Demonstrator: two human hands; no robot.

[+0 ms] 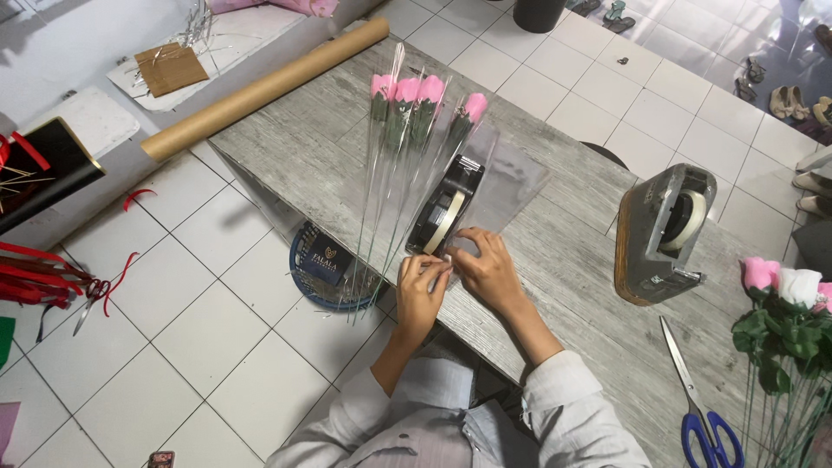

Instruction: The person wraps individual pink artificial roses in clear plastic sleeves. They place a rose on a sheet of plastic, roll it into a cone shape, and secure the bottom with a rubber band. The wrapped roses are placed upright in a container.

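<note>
Several pink artificial roses [407, 91] in clear plastic sleeves lie on the grey wooden table [295, 165], stems pointing toward me. A black tape dispenser [444, 208] lies on a clear plastic sheet [511, 178] beside them. My left hand [419, 286] and my right hand [487, 267] meet at the near end of the dispenser, fingertips pinching a small piece of tape [447, 258] at its cutter. Both sleeves are grey.
A second, larger tape dispenser [660, 232] stands to the right. Blue-handled scissors [700, 407] and a bunch of pink and white roses [784, 321] lie at the right edge. A cardboard tube [264, 88] lies along the far table edge. A blue basket [328, 269] sits on the floor.
</note>
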